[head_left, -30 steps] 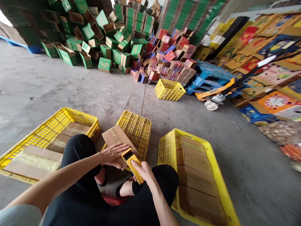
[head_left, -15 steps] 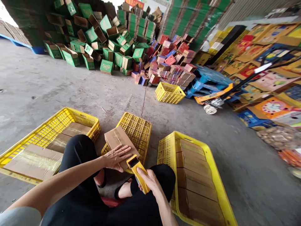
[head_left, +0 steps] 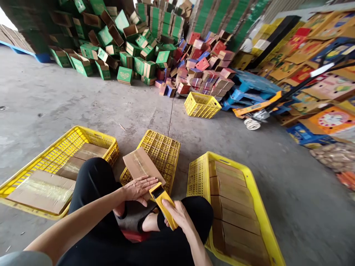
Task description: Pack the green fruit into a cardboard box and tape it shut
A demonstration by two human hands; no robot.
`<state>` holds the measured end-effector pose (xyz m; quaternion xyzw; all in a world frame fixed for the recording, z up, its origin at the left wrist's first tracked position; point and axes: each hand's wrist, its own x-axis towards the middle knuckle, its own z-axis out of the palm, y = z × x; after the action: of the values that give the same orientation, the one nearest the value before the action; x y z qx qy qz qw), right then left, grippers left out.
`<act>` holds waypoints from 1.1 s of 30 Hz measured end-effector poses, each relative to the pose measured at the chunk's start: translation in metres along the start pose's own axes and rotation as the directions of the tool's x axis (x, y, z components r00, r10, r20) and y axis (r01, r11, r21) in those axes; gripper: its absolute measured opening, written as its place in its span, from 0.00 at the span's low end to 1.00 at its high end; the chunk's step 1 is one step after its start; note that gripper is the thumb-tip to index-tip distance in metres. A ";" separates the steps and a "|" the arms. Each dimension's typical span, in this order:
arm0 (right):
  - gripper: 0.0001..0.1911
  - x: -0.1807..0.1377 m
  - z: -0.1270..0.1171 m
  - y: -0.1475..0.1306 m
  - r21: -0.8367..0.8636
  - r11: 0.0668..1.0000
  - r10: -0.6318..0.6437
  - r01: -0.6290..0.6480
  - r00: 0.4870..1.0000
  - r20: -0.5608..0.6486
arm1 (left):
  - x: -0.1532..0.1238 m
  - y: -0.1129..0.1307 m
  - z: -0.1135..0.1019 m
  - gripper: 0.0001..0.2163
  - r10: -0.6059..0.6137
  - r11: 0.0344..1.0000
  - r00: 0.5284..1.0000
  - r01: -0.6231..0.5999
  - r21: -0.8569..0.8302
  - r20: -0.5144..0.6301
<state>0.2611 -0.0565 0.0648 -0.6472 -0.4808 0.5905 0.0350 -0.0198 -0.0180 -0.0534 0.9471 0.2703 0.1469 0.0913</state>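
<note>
Presses the left hand (head_left: 138,188), open and flat, onto a brown cardboard box (head_left: 138,164) lying atop an upturned yellow crate (head_left: 165,147) just ahead of the knees. Grasps a yellow tape dispenser (head_left: 163,202) in the right hand (head_left: 177,216), its head touching the box's near edge. Sits between two yellow trays (head_left: 256,203) of cartons.

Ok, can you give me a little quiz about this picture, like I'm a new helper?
1. True or false: the left hand lies flat on the cardboard box.
2. What does the right hand grip? A: a yellow tool. B: a green carton. C: a wheel.
3. Fill the gap: the cardboard box rests on an upturned ____ crate.
Key: 1 true; 2 A; 3 yellow.
</note>
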 end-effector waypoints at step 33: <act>0.29 -0.039 -0.003 0.038 0.108 0.993 -0.033 0.041 0.997 -0.070 | 0.015 0.020 0.012 0.47 0.087 0.996 0.992 -0.089 0.014 0.096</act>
<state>0.2915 -0.1013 0.0713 -0.6551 -0.4582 0.5928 0.0977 0.0055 -0.0281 -0.0560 0.9648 0.2248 0.1031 0.0890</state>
